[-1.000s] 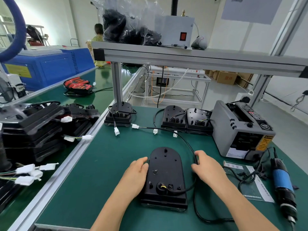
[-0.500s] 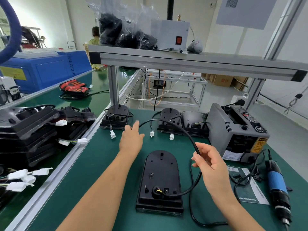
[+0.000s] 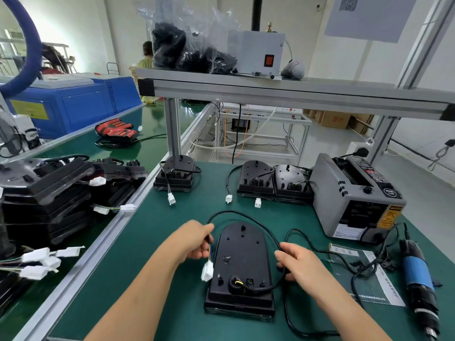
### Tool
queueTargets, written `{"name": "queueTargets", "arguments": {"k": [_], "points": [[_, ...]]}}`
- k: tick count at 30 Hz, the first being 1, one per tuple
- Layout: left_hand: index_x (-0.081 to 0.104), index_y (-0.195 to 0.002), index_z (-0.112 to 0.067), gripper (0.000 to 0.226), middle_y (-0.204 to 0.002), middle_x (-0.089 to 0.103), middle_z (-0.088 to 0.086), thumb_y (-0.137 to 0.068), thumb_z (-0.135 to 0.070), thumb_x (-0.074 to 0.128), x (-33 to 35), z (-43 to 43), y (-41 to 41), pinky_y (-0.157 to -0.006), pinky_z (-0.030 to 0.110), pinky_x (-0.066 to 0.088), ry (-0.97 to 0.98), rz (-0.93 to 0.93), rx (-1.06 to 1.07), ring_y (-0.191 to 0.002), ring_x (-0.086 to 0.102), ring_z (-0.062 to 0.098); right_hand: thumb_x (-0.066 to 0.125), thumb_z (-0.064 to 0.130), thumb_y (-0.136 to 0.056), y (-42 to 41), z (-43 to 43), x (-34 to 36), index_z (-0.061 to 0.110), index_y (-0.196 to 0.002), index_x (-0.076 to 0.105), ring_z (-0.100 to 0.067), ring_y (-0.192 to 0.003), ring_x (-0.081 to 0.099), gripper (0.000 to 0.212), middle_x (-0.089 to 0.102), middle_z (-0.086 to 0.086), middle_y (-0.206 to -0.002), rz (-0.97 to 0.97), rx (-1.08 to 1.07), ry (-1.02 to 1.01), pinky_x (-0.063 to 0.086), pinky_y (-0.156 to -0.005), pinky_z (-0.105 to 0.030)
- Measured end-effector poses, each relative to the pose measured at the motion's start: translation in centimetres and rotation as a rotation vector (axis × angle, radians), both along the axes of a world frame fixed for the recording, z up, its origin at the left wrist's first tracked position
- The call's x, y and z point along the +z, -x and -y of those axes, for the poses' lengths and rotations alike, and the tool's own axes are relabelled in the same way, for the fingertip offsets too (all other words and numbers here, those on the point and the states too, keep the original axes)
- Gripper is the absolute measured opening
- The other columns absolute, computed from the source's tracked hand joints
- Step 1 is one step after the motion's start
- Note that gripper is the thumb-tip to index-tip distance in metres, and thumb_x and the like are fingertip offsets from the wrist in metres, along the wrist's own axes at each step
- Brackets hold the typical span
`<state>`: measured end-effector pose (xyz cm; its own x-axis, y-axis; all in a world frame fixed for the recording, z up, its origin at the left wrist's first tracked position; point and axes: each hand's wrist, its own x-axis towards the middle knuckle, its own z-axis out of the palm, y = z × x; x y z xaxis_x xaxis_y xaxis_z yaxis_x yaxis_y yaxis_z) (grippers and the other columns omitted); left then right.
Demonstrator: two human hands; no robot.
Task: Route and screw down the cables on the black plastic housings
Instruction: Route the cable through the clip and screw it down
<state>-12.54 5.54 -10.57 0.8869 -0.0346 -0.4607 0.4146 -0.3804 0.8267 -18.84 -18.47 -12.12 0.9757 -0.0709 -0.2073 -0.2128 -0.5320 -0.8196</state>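
Centre of worktop: housing, long axis running away from person; cable arched round its far end; left hand pinches it above connector; right hand curled round opposite run.

Between your left hand and right hand the housing was plain black on a dark green mat — its cable black too, its connector white. Beyond your right hand, the screwdriver wore a blue band.
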Motion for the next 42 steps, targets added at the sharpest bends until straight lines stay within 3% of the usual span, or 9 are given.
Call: {"name": "queueTargets", "arguments": {"k": [7,13,17,21,25,34,36,38,42], "points": [[0.053,-0.068,-0.010,0.030,-0.067,0.055,0.006,-0.097,-0.016,0.046,-1.5,-0.6,4.2,-0.048,0.022,0.042,0.058,0.104,0.001,-0.052,0.048,0.015,0.052,0.049,-0.092,1.2,-1.1,0.7,0.020,-0.151,0.021,-0.015,-0.141,0.029,0.073,0.026,0.004,-0.156,-0.047,0.097,0.106,0.027,-0.113,-0.032],[0.064,-0.098,-0.006,0.032,-0.105,0.070,0.009,-0.093,-0.031,0.045,-1.9,0.4,7.0,-0.097,0.034,0.047,-0.014,0.138,-0.142,-0.088,0.062,0.015,0.061,0.030,-0.091,1.1,-3.3,0.7,0.017,-0.145,0.034,-0.006,-0.116,0.052,0.062,0.052,0.013,-0.131,-0.017,0.057,0.026,0.040,-0.092,-0.013],[0.066,-0.095,-0.024,0.023,-0.093,0.072,-0.017,-0.099,-0.023,0.043,-2.1,1.8,8.3,-0.085,0.019,0.050,0.340,0.045,0.026,-0.089,0.066,-0.003,0.061,0.018,-0.091,0.4,-3.9,-0.1,0.019,-0.142,0.041,-0.007,-0.099,0.055,0.055,0.056,0.009,-0.125,0.022,-0.032,-0.072,0.042,-0.073,-0.015],[0.068,-0.111,-0.006,0.028,-0.109,0.070,0.014,-0.099,-0.008,0.043,-2.1,2.6,8.6,-0.081,0.031,0.055,0.643,0.059,0.199,-0.095,0.069,0.022,0.061,0.007,-0.090,-1.1,-3.0,0.1,0.018,-0.135,0.052,-0.003,-0.081,0.058,0.047,0.062,0.009,-0.103,0.033,-0.186,-0.254,0.041,-0.061,-0.017],[0.063,-0.121,-0.011,0.028,-0.114,0.069,0.006,-0.098,-0.007,0.048,-1.1,2.8,8.6,-0.091,0.035,0.053,0.778,0.094,0.196,-0.106,0.065,0.019,0.058,0.000,-0.089,-2.4,-2.0,1.2,0.016,-0.109,0.064,-0.017,-0.057,0.070,0.026,0.074,0.001,-0.071,-0.101,-0.282,-0.459,0.050,-0.049,-0.024],[0.017,-0.150,-0.031,0.071,-0.108,0.048,-0.024,-0.093,-0.029,0.060,-1.1,3.1,10.6,-0.055,-0.004,0.037,0.715,0.118,0.310,-0.066,0.049,-0.028,0.063,0.002,-0.086,-4.6,-3.4,1.7,0.015,-0.124,0.061,-0.025,-0.095,0.065,0.040,0.066,-0.010,-0.114,0.016,-0.225,-0.306,0.051,-0.086,-0.039],[0.009,-0.145,-0.038,0.077,-0.115,0.053,-0.023,-0.091,-0.022,0.063,-1.3,3.4,11.2,-0.075,-0.005,0.038,0.682,0.150,0.296,-0.081,0.055,-0.026,0.060,-0.002,-0.087,-5.1,-3.8,1.8,0.012,-0.124,0.062,-0.022,-0.091,0.064,0.040,0.065,-0.010,-0.116,0.027,-0.209,-0.296,0.049,-0.080,-0.035],[0.005,-0.150,-0.031,0.094,-0.125,0.058,-0.009,-0.085,-0.006,0.068,-1.5,3.6,11.9,-0.102,0.016,0.039,0.733,0.167,0.243,-0.108,0.060,-0.002,0.054,-0.008,-0.087,-5.8,-4.2,1.8,0.009,-0.124,0.061,-0.022,-0.090,0.062,0.041,0.063,-0.011,-0.119,0.019,-0.203,-0.326,0.046,-0.075,-0.031],[0.016,-0.151,-0.024,0.099,-0.125,0.061,-0.002,-0.073,-0.003,0.073,-1.7,3.6,11.4,-0.104,0.028,0.042,0.800,0.167,0.323,-0.110,0.062,0.012,0.047,-0.008,-0.092,-6.6,-5.1,1.4,0.007,-0.129,0.056,-0.024,-0.098,0.057,0.041,0.059,-0.014,-0.127,0.007,-0.143,-0.346,0.040,-0.089,-0.031]]}}
